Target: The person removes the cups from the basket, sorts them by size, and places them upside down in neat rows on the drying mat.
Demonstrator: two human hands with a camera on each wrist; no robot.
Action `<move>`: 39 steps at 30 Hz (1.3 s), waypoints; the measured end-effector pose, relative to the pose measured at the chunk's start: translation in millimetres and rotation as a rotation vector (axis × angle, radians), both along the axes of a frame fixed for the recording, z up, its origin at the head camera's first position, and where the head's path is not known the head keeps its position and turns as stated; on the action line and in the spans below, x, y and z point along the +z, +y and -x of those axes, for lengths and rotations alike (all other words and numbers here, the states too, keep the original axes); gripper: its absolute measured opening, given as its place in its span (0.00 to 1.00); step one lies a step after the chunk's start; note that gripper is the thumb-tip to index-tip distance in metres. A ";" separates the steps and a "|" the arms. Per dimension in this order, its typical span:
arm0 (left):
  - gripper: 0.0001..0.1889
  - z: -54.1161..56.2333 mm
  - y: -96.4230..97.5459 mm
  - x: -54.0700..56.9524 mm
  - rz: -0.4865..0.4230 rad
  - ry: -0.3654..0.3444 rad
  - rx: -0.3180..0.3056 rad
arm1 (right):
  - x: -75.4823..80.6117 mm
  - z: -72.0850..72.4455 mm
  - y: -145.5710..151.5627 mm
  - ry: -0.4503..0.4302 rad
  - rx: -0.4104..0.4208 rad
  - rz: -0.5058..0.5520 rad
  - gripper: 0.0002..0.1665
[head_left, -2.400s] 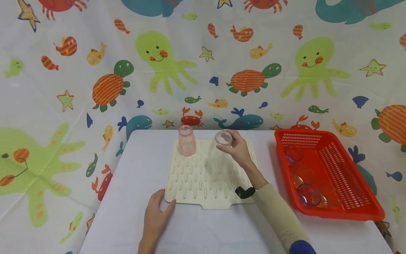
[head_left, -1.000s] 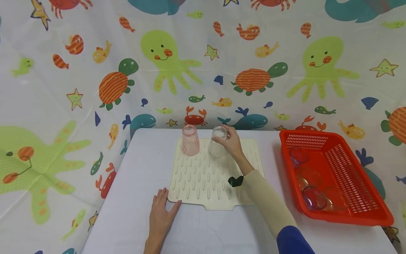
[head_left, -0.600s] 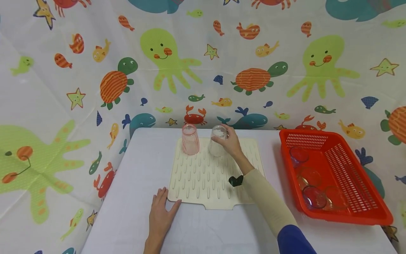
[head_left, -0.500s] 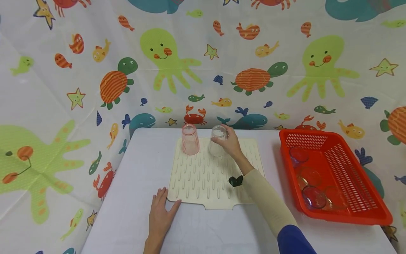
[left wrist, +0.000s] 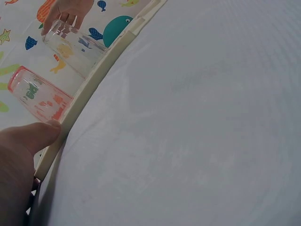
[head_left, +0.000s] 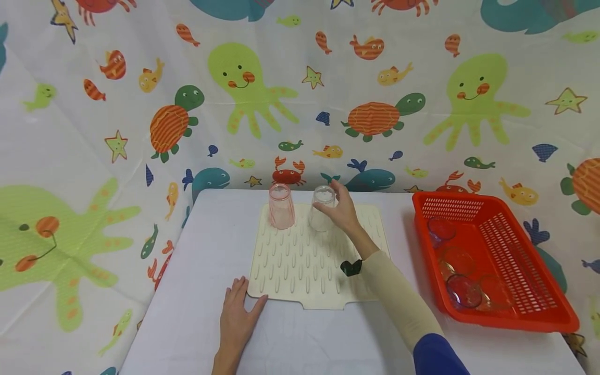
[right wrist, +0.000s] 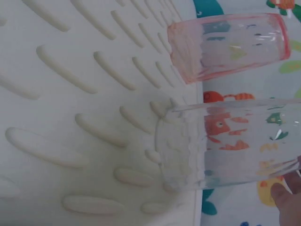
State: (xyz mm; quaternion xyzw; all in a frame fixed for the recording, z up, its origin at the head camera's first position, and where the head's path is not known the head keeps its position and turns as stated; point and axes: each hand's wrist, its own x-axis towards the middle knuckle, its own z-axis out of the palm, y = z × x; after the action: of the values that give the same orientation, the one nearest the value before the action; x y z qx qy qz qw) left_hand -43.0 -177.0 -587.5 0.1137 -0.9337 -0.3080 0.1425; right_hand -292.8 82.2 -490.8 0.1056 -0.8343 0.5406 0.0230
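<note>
A clear drinking glass (head_left: 321, 216) stands upside down on a cream ribbed drying mat (head_left: 295, 271). My right hand (head_left: 346, 211) is at its upper right side, thumb and fingers spread loosely about the raised base. In the right wrist view the thumb (right wrist: 281, 195) lies just beside the glass wall. To the left, a pink-tinted glass (head_left: 282, 211) also stands upside down on the mat. My left hand (head_left: 238, 315) rests flat at the mat's front left corner, its thumb (left wrist: 44, 134) on the mat's edge and the other fingers mostly hidden in the left wrist view.
A red plastic basket (head_left: 544, 312) stands on the right of the white-covered table (head_left: 206, 250). Inside lie several glasses, one with a purple tint (head_left: 464, 291). A curtain (head_left: 281, 67) printed with sea animals hangs behind and at the left.
The clear glass went from tilted in my right hand to upside down on the mat beside the pink one. Lately my right fingers have loosened slightly from its base. The left hand stays put.
</note>
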 end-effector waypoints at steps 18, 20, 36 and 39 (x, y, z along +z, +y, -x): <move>0.39 2.7 2.6 -1.3 0.000 0.002 0.004 | 46.3 -17.4 26.1 0.249 0.007 -0.010 0.47; 0.39 2.6 2.5 -0.9 -0.005 -0.008 0.002 | 51.6 -21.1 30.1 0.271 0.002 -0.019 0.46; 0.40 -0.5 2.8 -0.2 -0.016 -0.061 0.004 | 91.8 -47.8 81.3 0.248 -0.080 -0.086 0.49; 0.40 -0.7 3.9 -0.9 -0.013 -0.053 0.005 | 96.4 -50.7 95.2 0.229 -0.108 -0.094 0.49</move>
State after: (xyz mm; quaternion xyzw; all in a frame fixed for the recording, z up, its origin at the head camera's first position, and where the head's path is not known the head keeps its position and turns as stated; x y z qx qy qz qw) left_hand -42.4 -173.1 -588.3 0.1250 -0.9349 -0.3106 0.1180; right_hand -242.1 177.4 -394.4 0.1225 -0.8550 0.4835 0.1423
